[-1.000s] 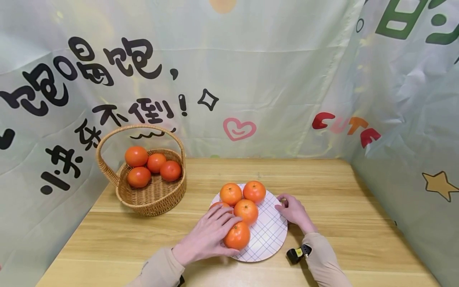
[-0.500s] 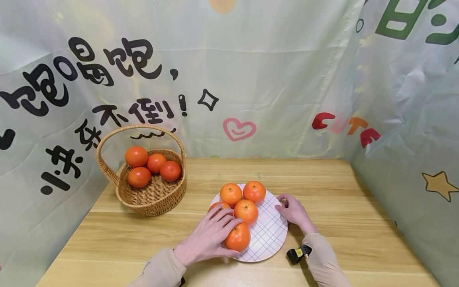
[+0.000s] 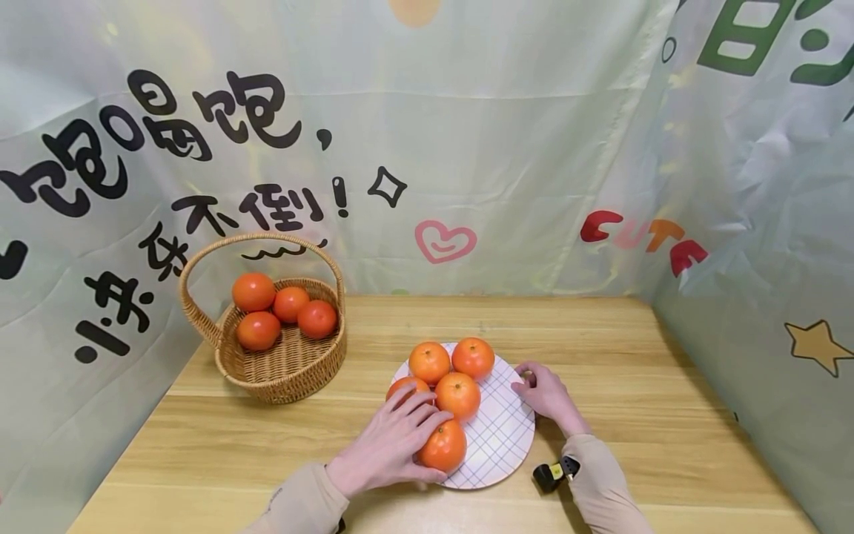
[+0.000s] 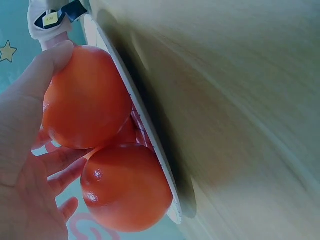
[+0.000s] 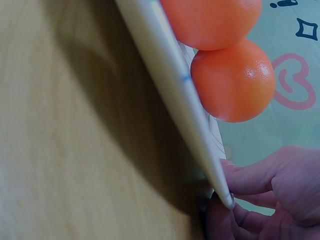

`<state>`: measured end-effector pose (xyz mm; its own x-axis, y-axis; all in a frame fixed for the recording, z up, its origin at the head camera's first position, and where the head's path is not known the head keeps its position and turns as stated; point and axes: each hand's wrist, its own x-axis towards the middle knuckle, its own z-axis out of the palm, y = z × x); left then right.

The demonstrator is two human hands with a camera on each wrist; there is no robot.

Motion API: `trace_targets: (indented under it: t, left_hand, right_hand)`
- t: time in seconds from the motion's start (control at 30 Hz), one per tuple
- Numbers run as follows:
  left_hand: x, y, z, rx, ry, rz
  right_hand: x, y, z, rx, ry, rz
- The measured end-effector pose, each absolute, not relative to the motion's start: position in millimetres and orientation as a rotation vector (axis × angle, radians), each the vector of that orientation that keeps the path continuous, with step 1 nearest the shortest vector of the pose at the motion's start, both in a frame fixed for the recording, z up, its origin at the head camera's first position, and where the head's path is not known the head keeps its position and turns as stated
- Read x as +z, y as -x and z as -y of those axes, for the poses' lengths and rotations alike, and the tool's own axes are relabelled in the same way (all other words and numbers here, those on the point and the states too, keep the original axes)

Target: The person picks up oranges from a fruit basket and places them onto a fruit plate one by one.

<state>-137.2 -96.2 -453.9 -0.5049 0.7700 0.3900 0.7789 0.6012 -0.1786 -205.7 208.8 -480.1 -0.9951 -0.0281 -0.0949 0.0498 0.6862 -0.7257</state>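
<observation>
My left hand curls round the nearest orange at the front of the plate, with the thumb on its near side and fingers over its far side. In the left wrist view, the thumb presses on that orange, while other fingertips reach toward a second orange. My right hand pinches the right rim of a round white plate with blue grid lines. In the right wrist view, thumb and fingers clasp the plate's edge. Several oranges sit together on the plate's left half.
A wicker basket with a tall handle stands at the back left, holding several redder round fruits. The wooden table meets printed cloth walls behind and at both sides. A black device is at the right wrist.
My left hand has shifted slightly toward the table's near edge, and the nearest orange has moved a little the same way. My right hand and the plate stay put.
</observation>
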Motion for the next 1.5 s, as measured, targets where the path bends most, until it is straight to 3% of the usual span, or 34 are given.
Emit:
trace_targets:
  t: [1.5]
  left_hand:
    - [-455.4,138.0,95.3,-0.081,1.228,2.41]
  right_hand:
    - [-478.7,204.6,-207.9,-1.209,-0.025,-2.79]
